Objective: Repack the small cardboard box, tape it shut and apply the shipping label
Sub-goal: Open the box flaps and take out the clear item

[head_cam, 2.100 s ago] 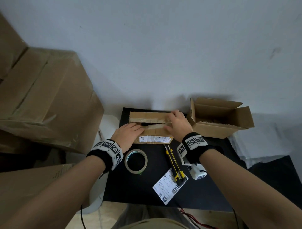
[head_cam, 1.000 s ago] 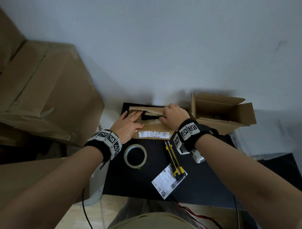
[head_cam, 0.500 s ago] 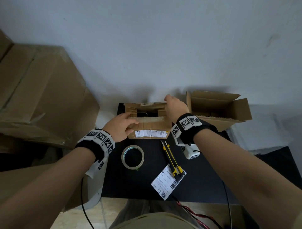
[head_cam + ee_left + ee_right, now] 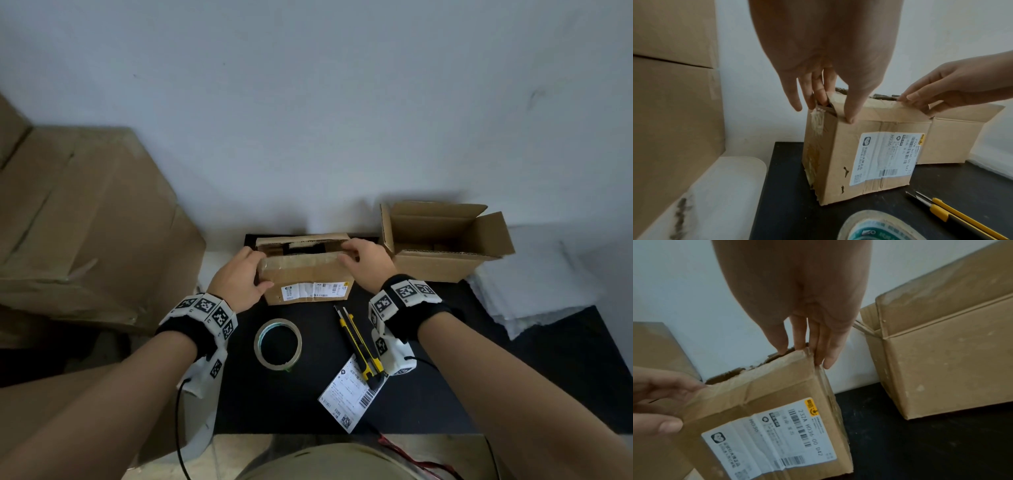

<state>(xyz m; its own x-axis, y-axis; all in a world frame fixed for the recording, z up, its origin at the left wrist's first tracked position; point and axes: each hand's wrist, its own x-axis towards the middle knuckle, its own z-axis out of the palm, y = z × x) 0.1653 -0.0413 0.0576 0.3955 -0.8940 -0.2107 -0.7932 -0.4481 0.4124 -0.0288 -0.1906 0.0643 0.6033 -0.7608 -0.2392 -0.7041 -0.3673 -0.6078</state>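
Pale wall behind, black table (image 4: 513, 370) below, and the small cardboard box (image 4: 308, 284) is now stood upright near the far edge of that table, where half a second ago it was only being tipped up and a second before that it lay flat under both palms. The left hand (image 4: 236, 284) is closed on the box's top left corner, thumb laid on the front face, fingers (image 4: 819, 91) hooked over the torn rim. The right hand (image 4: 368, 262) is pinched on the near top flap at the right corner, fingers (image 4: 807, 339) draped over the edge. The flaps are seen parted, a dark gap showing between them, so the box is judged open and not yet ready for tape; what is inside cannot be told.

An old label (image 4: 885, 157) is carried on the front face: "H036" and "232A H036 00 D47" can be read, with barcodes and a yellow mark at one corner; the small print is too blurred.

Nearer the front edge, the tape roll (image 4: 278, 343) is lying flat and untouched, the yellow utility knife (image 4: 359, 346) beside it, its end resting on the loose shipping label (image 4: 349, 394), barcode and QR code visible. Another open box (image 4: 442, 240) is standing at the far right.
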